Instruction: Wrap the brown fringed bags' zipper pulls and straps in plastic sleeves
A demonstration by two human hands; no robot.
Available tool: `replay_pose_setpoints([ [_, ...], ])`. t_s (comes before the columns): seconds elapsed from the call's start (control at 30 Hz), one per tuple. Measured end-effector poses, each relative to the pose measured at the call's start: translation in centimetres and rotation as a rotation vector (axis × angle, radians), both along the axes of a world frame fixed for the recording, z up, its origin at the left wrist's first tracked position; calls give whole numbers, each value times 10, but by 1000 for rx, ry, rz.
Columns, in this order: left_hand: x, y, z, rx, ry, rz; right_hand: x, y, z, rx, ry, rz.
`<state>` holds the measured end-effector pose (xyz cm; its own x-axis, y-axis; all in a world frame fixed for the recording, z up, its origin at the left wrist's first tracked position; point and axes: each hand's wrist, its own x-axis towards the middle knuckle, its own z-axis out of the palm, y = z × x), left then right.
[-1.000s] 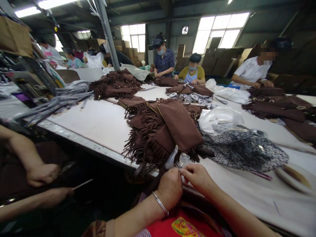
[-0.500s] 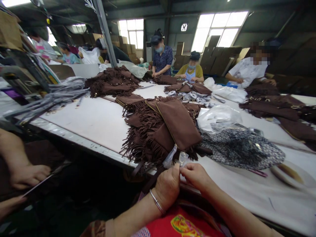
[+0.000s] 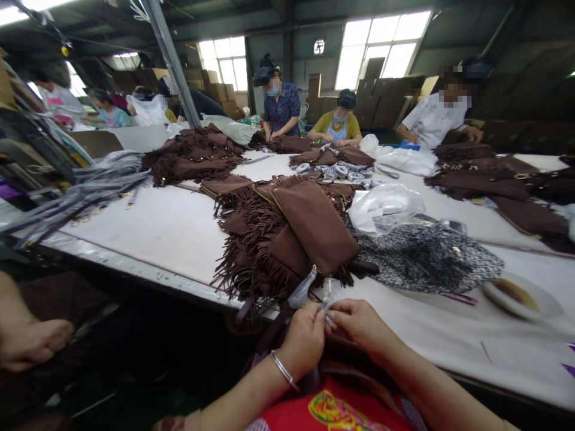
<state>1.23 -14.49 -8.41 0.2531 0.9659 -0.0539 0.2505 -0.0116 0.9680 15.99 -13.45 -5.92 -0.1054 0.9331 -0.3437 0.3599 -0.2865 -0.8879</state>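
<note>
My left hand and my right hand meet at the table's near edge, fingers pinched together on a small clear plastic wrapper. What lies inside the wrapper is too small to make out. A silver bangle sits on my left wrist. Just beyond my fingers lies a pile of brown fringed suede bags, the top one with a zip along its edge. A second clear wrapper hangs off that bag's zip end.
The long white table carries more brown bag piles, a patterned black-and-white cloth, clear plastic bags and a shallow dish. A co-worker's hand works at my left. Several people stand at the far side.
The view has drifted right and down a little. My hands stay pinched on the wrapper. The co-worker's hands at the left have moved lower and further left.
</note>
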Motion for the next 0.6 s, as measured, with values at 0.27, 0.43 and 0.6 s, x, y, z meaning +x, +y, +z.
replay_pose_setpoints([
  [0.27, -5, 1, 1, -528, -435, -53, 3, -8, -4, 40, 205, -57],
  [0.43, -8, -1, -3, -814, -900, -189, 9, -2, 1, 155, 309, 14],
  [0.6, -7, 1, -2, -1015, -1216, -326, 6, 8, -15, 137, 565, 45],
])
